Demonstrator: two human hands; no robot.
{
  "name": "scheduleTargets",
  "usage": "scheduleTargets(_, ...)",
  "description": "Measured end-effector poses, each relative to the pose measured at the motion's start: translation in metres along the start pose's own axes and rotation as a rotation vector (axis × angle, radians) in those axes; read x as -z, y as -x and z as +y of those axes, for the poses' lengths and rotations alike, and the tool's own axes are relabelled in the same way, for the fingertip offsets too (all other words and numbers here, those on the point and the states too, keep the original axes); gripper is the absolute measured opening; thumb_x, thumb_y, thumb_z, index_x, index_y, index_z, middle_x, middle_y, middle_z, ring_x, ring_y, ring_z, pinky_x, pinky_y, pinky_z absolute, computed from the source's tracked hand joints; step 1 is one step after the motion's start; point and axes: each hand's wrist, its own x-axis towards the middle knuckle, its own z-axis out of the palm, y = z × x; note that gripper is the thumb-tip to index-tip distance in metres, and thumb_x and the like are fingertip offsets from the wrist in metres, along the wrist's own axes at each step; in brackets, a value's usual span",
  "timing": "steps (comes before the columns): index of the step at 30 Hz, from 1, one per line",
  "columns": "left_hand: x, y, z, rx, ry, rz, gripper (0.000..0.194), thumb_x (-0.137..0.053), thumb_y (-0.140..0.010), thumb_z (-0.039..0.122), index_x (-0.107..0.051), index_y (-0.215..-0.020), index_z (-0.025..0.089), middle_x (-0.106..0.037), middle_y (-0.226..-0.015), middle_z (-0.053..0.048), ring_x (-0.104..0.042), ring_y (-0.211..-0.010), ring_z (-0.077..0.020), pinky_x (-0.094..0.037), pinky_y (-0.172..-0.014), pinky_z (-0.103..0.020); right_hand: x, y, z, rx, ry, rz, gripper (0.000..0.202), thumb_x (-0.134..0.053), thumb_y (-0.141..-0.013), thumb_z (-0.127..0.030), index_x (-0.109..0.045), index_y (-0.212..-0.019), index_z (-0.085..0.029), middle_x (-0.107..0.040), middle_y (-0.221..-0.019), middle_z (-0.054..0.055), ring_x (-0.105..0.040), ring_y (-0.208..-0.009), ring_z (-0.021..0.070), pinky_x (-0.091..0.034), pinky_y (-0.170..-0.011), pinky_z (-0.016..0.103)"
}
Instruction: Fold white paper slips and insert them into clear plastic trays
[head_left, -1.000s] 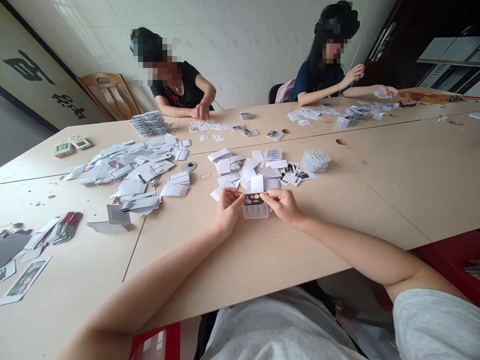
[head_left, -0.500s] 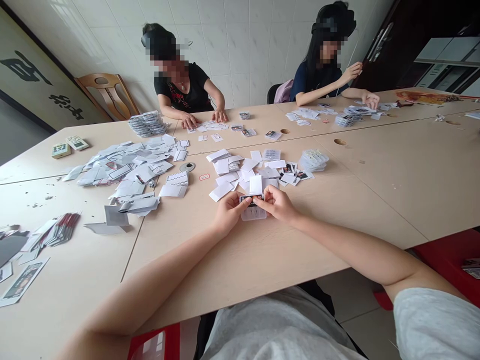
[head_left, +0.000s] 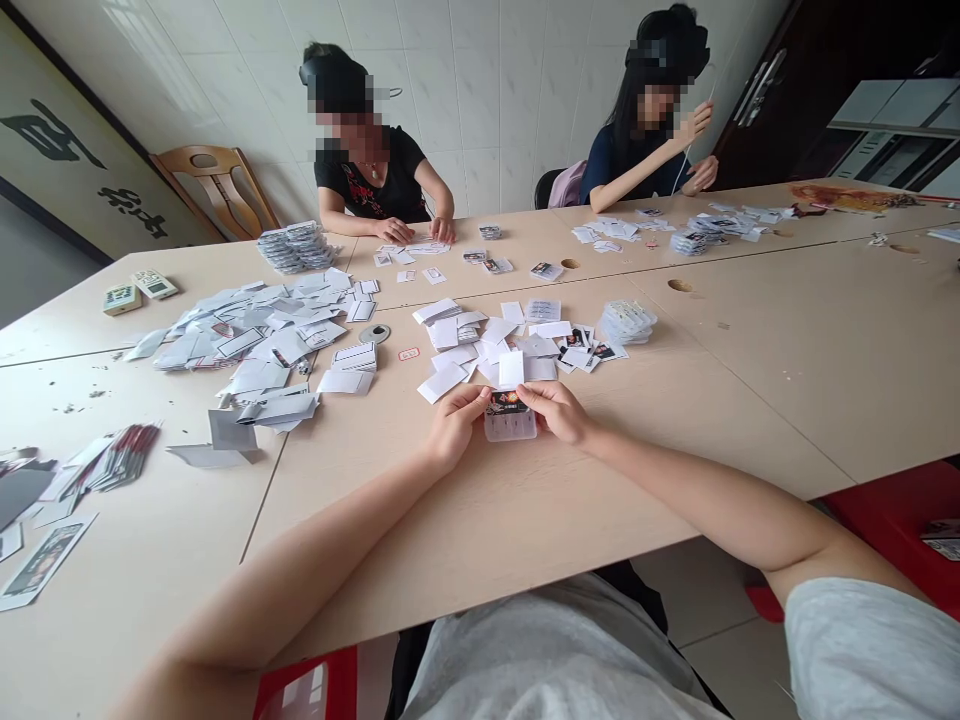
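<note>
Between my two hands is a small clear plastic box with compartments, low over the table's near side. A dark printed card lies across its far part. My left hand grips the box's left side, thumb on the card's left end. On the right side my right hand grips it too, thumb at the card's upper right corner. The undersides of the fingers are hidden. Just beyond the box lie scattered white cards, some showing dark printed faces.
Clear boxes are stacked to the right of the cards. A large heap of white packets spreads on the left, with a tape roll near it. Two co-workers sit across the table, at small boxes and cards.
My right thumb has moved right along the card, and more of its printed face shows. Across the table, the right co-worker's hands have lifted off the packets; the left one's hands have shifted.
</note>
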Motion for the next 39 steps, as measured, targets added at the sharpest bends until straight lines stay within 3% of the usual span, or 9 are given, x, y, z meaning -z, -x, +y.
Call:
scheduleTargets(5, -0.003, 0.001, 0.003, -0.023, -0.088, -0.018, 0.034, -0.061, -0.076, 0.046, -0.062, -0.092, 0.016, -0.064, -0.083, -0.004, -0.057, -0.074, -0.0164, -0.043, -0.063, -0.026, 0.002, 0.000, 0.000, -0.008, -0.020, 0.054, 0.040, -0.049, -0.081, -0.057, -0.054, -0.075, -0.017, -0.047, -0.056, -0.003, -0.041, -0.043, 0.0084, -0.028, -0.036, 0.020)
scheduleTargets(9, -0.002, 0.000, 0.002, -0.024, -0.150, -0.019, 0.034, -0.061, -0.076, 0.046, -0.061, -0.089, 0.014, -0.062, -0.077, -0.003, -0.052, -0.065, -0.0128, -0.039, -0.057, -0.024, 0.004, 0.000, -0.004, -0.023, -0.060, 0.067, 0.039, -0.049, -0.082, -0.056, -0.055, -0.078, -0.017, -0.049, -0.055, -0.004, -0.041, -0.039, 0.0072, -0.026, -0.033, 0.019)
scheduleTargets(17, 0.001, -0.001, 0.001, -0.025, -0.092, 0.002, 0.031, -0.063, -0.076, 0.043, -0.061, -0.086, 0.015, -0.059, -0.072, -0.002, -0.051, -0.065, -0.0131, -0.039, -0.059, -0.024, 0.008, -0.002, -0.005, -0.031, 0.089, -0.027, 0.035, -0.054, -0.080, -0.050, -0.053, -0.093, -0.017, -0.053, -0.062, -0.004, -0.045, -0.037, 0.0050, -0.031, -0.031, 0.016)
scheduleTargets(27, 0.004, -0.002, -0.002, -0.003, -0.049, -0.015, 0.032, -0.061, -0.078, 0.044, -0.062, -0.089, 0.014, -0.059, -0.074, -0.004, -0.055, -0.070, -0.0152, -0.042, -0.061, -0.025, 0.016, -0.001, -0.007, -0.070, -0.076, -0.199, 0.034, -0.051, -0.084, -0.044, -0.050, -0.105, -0.017, -0.058, -0.068, -0.001, -0.055, -0.048, 0.0103, -0.042, -0.040, 0.020)
scheduleTargets(33, 0.006, -0.002, -0.001, 0.011, -0.015, -0.021, 0.033, -0.062, -0.076, 0.045, -0.063, -0.088, 0.014, -0.062, -0.078, -0.005, -0.057, -0.072, -0.0163, -0.043, -0.065, -0.028, 0.019, -0.001, -0.008, -0.077, -0.086, -0.229, 0.034, -0.053, -0.082, -0.037, -0.051, -0.109, -0.017, -0.062, -0.076, 0.002, -0.058, -0.054, 0.0111, -0.044, -0.046, 0.021)
scheduleTargets(39, 0.006, -0.002, -0.002, 0.012, 0.011, -0.009, 0.033, -0.063, -0.075, 0.045, -0.062, -0.087, 0.014, -0.064, -0.081, -0.005, -0.059, -0.074, -0.0166, -0.045, -0.066, -0.028, 0.020, -0.002, -0.006, -0.073, -0.072, -0.237, 0.032, -0.052, -0.081, -0.035, -0.052, -0.107, -0.016, -0.062, -0.070, 0.001, -0.058, -0.053, 0.0117, -0.043, -0.045, 0.020)
